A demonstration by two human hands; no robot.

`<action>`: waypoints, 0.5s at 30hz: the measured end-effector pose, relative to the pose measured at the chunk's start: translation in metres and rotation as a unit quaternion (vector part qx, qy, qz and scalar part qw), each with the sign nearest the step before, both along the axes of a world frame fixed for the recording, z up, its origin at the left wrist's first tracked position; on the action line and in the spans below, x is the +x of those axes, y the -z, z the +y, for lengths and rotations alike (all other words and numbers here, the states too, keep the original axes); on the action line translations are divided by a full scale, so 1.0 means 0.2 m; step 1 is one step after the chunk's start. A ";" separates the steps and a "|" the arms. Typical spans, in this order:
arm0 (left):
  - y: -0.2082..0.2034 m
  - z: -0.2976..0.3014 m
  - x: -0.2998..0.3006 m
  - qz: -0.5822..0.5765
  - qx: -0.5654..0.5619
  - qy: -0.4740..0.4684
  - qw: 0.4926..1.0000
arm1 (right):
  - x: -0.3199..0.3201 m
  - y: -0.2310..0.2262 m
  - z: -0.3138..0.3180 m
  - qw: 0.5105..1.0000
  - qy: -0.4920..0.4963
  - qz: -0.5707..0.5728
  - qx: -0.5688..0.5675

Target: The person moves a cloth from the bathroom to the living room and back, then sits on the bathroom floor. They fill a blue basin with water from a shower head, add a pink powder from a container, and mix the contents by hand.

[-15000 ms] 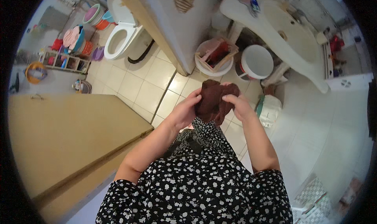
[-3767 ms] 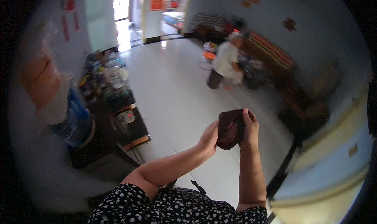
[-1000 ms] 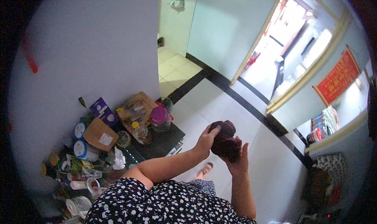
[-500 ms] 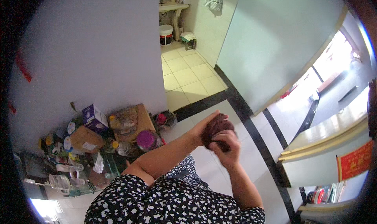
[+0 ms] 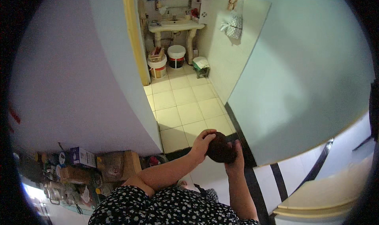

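A dark brown round bundle, which looks like a ball of yarn [image 5: 220, 149], is held out in front of my body between both hands. My left hand [image 5: 203, 143] grips its left side, with the fingers curled over the upper edge. On the opposite side my right hand [image 5: 235, 158] cups it from the right and below, its thumb side showing along the edge. The ball hides part of the right hand's fingers.
At left stands a cluttered table with a purple-and-white box [image 5: 83, 157], a cardboard box [image 5: 132, 165] and jars. Ahead, a doorway opens onto a tiled floor [image 5: 189, 112], a sink [image 5: 175, 25] and lidded buckets [image 5: 176, 57]. A pale door panel [image 5: 300, 87] stands at right.
My view has swung up toward the sink room, and the hands appear lower. My right hand has moved from across the front of the ball to its right side; both hands keep hold.
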State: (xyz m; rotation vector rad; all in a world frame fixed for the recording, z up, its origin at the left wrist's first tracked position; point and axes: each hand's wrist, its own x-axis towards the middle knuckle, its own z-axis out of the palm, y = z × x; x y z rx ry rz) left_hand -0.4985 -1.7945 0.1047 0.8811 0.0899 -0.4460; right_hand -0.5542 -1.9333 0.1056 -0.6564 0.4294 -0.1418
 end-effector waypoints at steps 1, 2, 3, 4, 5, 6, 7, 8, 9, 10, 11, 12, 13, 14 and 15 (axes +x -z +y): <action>-0.02 -0.02 0.12 0.021 -0.036 -0.014 0.999 | 0.11 0.00 -0.02 0.997 -0.058 0.014 0.049; -0.05 -0.06 0.20 0.005 -0.016 -0.004 1.000 | 0.21 -0.01 -0.04 0.988 -0.117 0.028 0.097; -0.01 -0.12 0.31 -0.029 0.018 0.014 0.999 | 0.34 -0.02 -0.07 0.973 -0.180 0.037 0.140; -0.03 -0.18 0.39 -0.065 0.066 0.030 0.995 | 0.49 0.08 -0.12 0.974 -0.175 -0.023 0.143; -0.05 -0.24 0.49 -0.100 0.114 0.045 0.987 | 0.66 0.13 -0.23 0.985 -0.164 -0.023 0.055; -0.01 -0.27 0.61 -0.139 0.119 0.042 0.982 | 0.83 0.15 -0.32 0.987 -0.157 -0.024 -0.031; 0.04 -0.30 0.75 -0.074 0.096 0.027 0.992 | 0.97 0.08 -0.35 0.982 -0.150 -0.025 -0.113; 0.10 -0.31 0.90 -0.008 0.071 0.012 0.997 | 1.09 -0.02 -0.38 0.986 -0.100 -0.026 -0.134; 0.11 -0.34 1.07 0.045 0.039 -0.001 0.998 | 1.25 -0.05 -0.44 0.971 -0.100 -0.059 -0.209; 0.08 -0.36 1.18 0.094 0.004 0.017 0.995 | 1.37 -0.08 -0.48 0.950 -0.097 -0.091 -0.281; 0.05 -0.37 1.31 0.140 -0.033 0.031 0.989 | 1.49 -0.13 -0.52 0.924 -0.091 -0.124 -0.351; 0.10 -0.37 1.42 0.093 -0.115 0.069 0.987 | 1.59 -0.23 -0.48 0.888 -0.129 -0.155 -0.412; 0.07 -0.41 1.55 0.029 -0.201 0.117 0.972 | 1.70 -0.28 -0.49 0.837 -0.187 -0.204 -0.472; 0.04 -0.45 1.64 0.039 -0.147 0.094 0.984 | 1.79 -0.32 -0.50 0.780 -0.229 -0.288 -0.506; 0.05 -0.47 1.73 0.026 -0.149 0.082 0.985 | 1.89 -0.36 -0.46 0.721 -0.261 -0.392 -0.508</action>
